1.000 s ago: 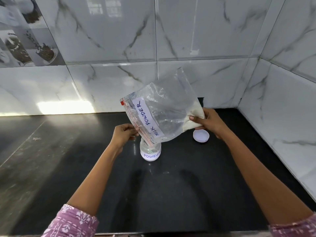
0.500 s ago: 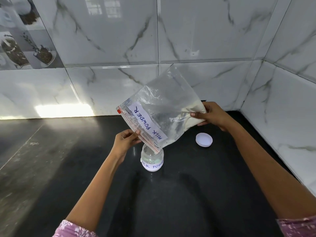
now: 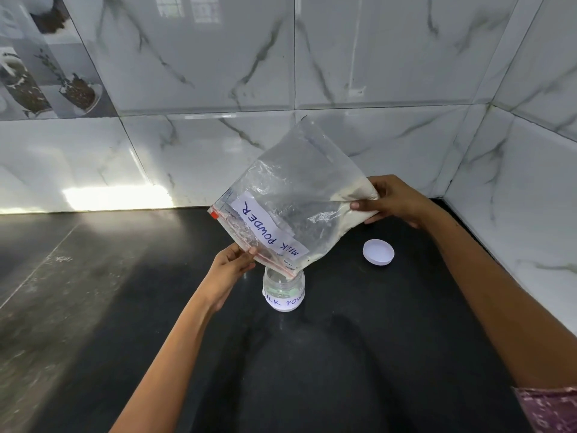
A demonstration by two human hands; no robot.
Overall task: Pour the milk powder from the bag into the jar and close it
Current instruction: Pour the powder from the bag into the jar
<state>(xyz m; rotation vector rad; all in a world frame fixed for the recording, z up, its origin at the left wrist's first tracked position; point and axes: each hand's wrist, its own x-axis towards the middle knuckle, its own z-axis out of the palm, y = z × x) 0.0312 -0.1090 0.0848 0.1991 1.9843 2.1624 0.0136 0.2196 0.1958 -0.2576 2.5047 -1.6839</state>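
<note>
The left hand (image 3: 229, 265) pinches the tilted bag's (image 3: 290, 207) zip edge over the open jar (image 3: 283, 290); the right hand (image 3: 392, 200) pinches its powder-filled far corner. The lid (image 3: 378, 252) lies right of the jar.

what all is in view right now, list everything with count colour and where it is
bag: one, clear plastic with a white MILK POWDER label, tilted over the jar, its mouth at the jar's opening
milk powder: off-white, gathered in the bag's raised corner by the right hand
jar: one, clear with a white label, upright on the counter, open
lid: one, white, lying on the counter right of the jar
counter: one, black
wall tiles: white marble pattern, behind and to the right
left hand: pinching the bag's mouth edge
right hand: gripping the bag's raised corner
</note>
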